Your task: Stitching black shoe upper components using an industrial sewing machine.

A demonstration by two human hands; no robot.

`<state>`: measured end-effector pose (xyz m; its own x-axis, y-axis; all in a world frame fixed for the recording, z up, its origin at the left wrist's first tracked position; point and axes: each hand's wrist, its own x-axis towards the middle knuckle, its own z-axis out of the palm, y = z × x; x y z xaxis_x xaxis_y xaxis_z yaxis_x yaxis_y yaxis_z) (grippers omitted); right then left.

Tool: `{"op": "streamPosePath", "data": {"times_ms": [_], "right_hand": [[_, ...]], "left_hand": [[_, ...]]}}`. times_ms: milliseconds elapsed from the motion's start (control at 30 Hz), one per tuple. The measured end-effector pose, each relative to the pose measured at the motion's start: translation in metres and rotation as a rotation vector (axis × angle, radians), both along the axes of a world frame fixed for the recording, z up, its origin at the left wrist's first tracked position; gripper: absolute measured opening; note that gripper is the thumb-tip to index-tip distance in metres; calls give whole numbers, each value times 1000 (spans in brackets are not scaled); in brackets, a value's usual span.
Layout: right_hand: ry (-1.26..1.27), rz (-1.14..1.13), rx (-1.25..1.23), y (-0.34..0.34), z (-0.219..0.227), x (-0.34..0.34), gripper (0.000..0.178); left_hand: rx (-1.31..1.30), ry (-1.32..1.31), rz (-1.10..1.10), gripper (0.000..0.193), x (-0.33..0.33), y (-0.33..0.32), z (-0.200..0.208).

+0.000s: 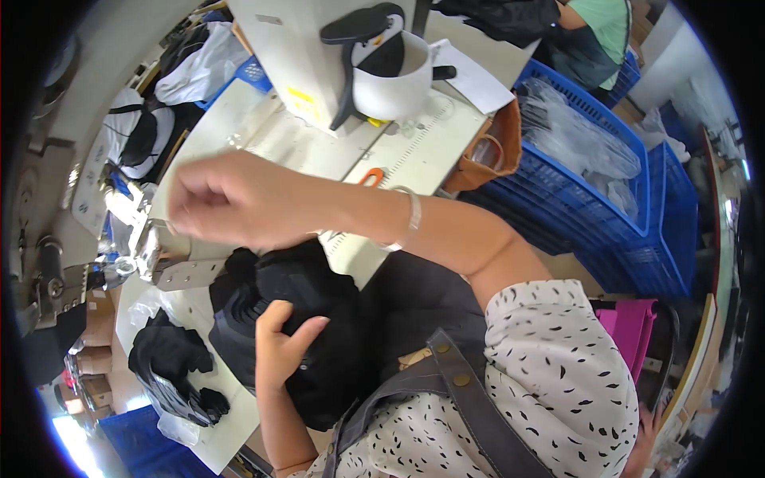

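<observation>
A heap of black fabric (pixel 327 295) lies in front of me at the table's near edge and spreads onto my lap. My left hand (pixel 280 342) rests on it, thumb and forefinger apart; the other fingers are hidden. My right hand (pixel 227 199), slightly blurred, is raised above the white work table (pixel 263 127) beside the metal sewing head (pixel 163 259). Its fingers curl closed, and whatever they may hold cannot be made out. A smaller black piece of fabric (pixel 171 366) lies left of the heap on the white surface.
A white machine housing (pixel 291 48) stands behind, with a white cup (pixel 394 88) attached. Orange-handled snips (pixel 371 177) lie on the table. An orange bag (pixel 490 151) hangs at its right edge. Blue crates (pixel 590 171) with plastic bags stand right. Another person (pixel 590 40) works beyond.
</observation>
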<state>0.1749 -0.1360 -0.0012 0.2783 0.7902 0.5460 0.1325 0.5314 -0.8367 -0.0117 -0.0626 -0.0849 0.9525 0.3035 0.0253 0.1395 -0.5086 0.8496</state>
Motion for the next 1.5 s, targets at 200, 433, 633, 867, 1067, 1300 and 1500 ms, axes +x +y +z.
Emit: {"op": "streamPosePath", "data": {"times_ms": [200,433,633,867,1067,1300,1500], "right_hand": [[-774,-962,-597,-114,-79,41,10],[-1263,-1288,-543,-142,-107,118,13],[-1,-207,-496,-73,-90,-54,56],[626,-11,-531,-16,-112,-63,32],[998,174,-626,2,-107,-44,27],[1120,375,-427,7,-119,-33,34],[-616,-613,-487,3,-112,-53,62]], "left_hand": [[-259,-86,408,16,5,19,15],[30,8,474,60,43,44,-1],[-144,-127,467,50,35,43,3],[833,-486,825,29,-39,31,31],[-796,31,748,53,-131,0,-11],[-108,-88,748,47,-102,6,-15],[-16,-247,850,89,-73,5,-38]]}}
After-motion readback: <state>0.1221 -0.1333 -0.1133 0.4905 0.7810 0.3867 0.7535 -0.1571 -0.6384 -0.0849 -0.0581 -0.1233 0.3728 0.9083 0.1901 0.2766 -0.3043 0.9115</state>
